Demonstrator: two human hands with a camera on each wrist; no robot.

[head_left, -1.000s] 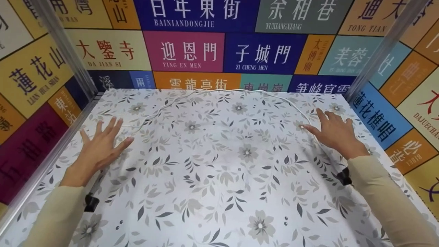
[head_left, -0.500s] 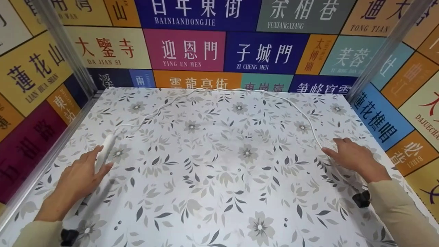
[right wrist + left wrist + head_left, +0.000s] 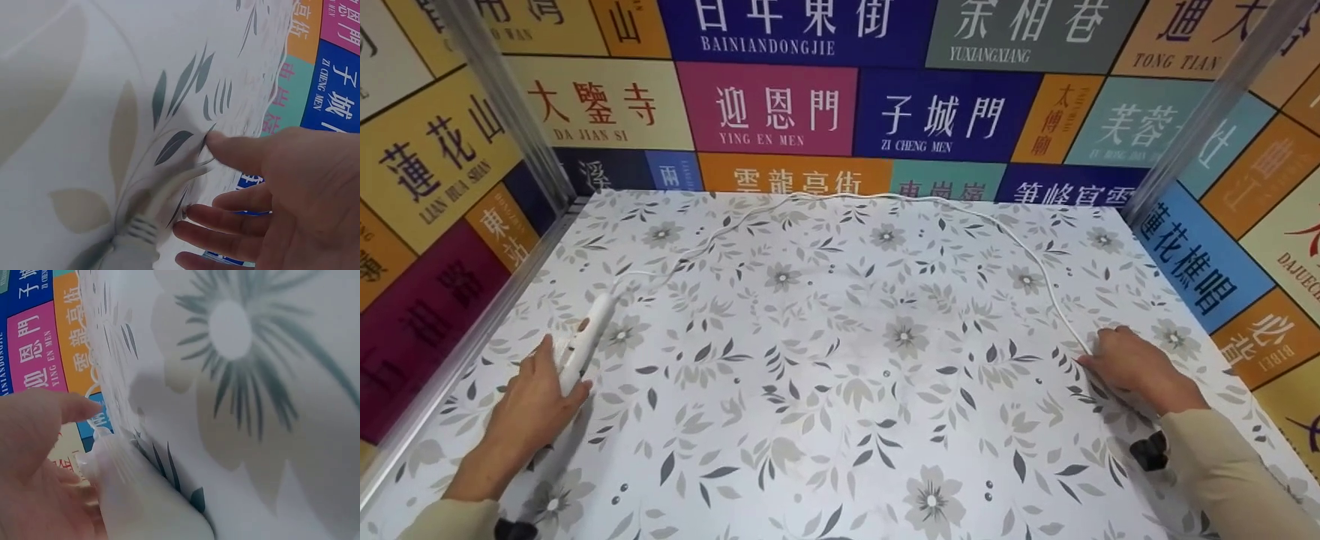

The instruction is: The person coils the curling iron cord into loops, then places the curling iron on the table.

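Fingers relaxed on both, the left hand [image 3: 536, 405] is straddling the white wand [image 3: 587, 343] on the left of the bench [image 3: 810, 315], the right hand [image 3: 1140, 367] is flanking the ribbed cord end [image 3: 140, 230], and slack is apparently letting the cord [image 3: 1041, 262] bow wallward.

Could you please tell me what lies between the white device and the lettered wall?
In the head view, the white cord curves between the white device and the lettered wall, over the floral tabletop.
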